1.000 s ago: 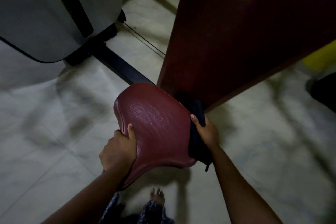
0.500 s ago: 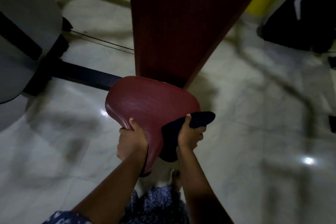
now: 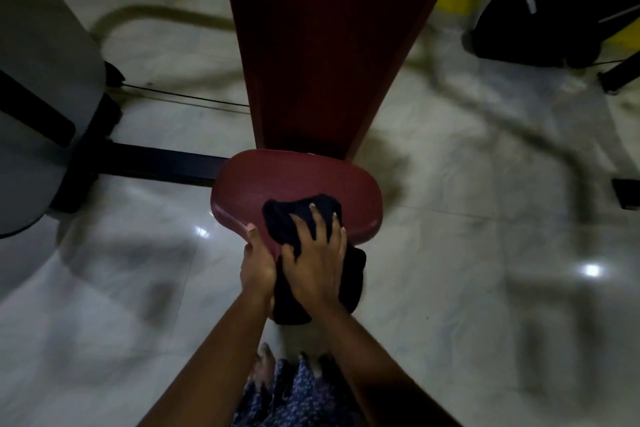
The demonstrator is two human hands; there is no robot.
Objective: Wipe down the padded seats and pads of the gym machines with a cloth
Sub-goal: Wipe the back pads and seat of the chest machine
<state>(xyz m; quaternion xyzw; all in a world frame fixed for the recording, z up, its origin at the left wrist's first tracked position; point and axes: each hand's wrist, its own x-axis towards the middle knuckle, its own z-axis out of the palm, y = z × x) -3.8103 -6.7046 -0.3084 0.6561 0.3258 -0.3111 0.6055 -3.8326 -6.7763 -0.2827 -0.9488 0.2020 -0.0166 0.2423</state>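
A dark red padded seat (image 3: 294, 180) sits below a tall dark red back pad (image 3: 318, 45). A dark cloth (image 3: 294, 218) lies bunched on the seat's near half and hangs over its front edge. My right hand (image 3: 317, 260) presses flat on the cloth with fingers spread. My left hand (image 3: 258, 262) grips the seat's near left edge, thumb on top.
A grey machine housing (image 3: 38, 80) with a black base bar (image 3: 156, 163) stands at the left. Thin cables run to the back pad. A black machine part (image 3: 554, 0) is at the upper right. Glossy tiled floor surrounds the seat. My feet are below.
My right hand has moved with the cloth from the seat's right edge onto its top near the front. The view has swung round to face the seat.
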